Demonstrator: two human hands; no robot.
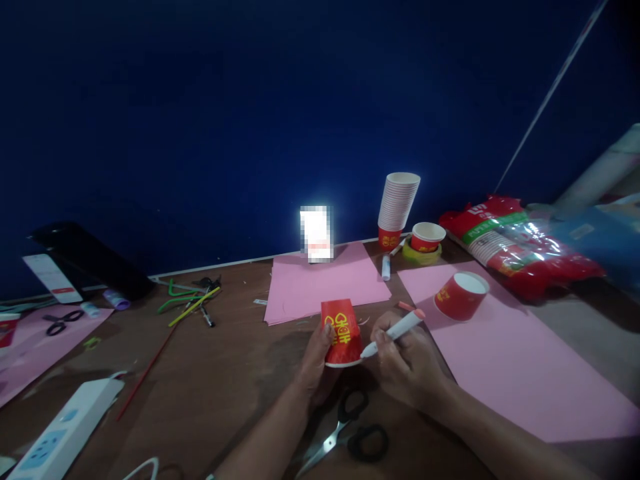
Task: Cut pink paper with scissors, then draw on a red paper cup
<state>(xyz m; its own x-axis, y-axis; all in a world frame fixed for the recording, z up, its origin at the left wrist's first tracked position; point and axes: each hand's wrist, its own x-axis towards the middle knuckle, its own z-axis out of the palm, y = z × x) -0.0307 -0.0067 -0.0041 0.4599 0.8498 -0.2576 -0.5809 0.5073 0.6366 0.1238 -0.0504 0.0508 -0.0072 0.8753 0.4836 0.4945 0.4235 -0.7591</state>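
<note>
My left hand [314, 363] grips a red paper cup [342, 332] with yellow print, held upside down over the brown table. My right hand [406, 360] is closed round a white marker [395, 331] with an orange end, its tip touching the cup's rim at the lower right. Black-handled scissors [345, 432] lie on the table just below both hands.
Pink paper sheets [320, 283] lie behind and to the right, one bearing a tipped red cup [461, 295]. A stack of cups [397, 208], a cup on a tape roll [426, 240] and a bag of cups [515, 247] stand at the back. A power strip [65, 430] and green straws [187, 299] lie left.
</note>
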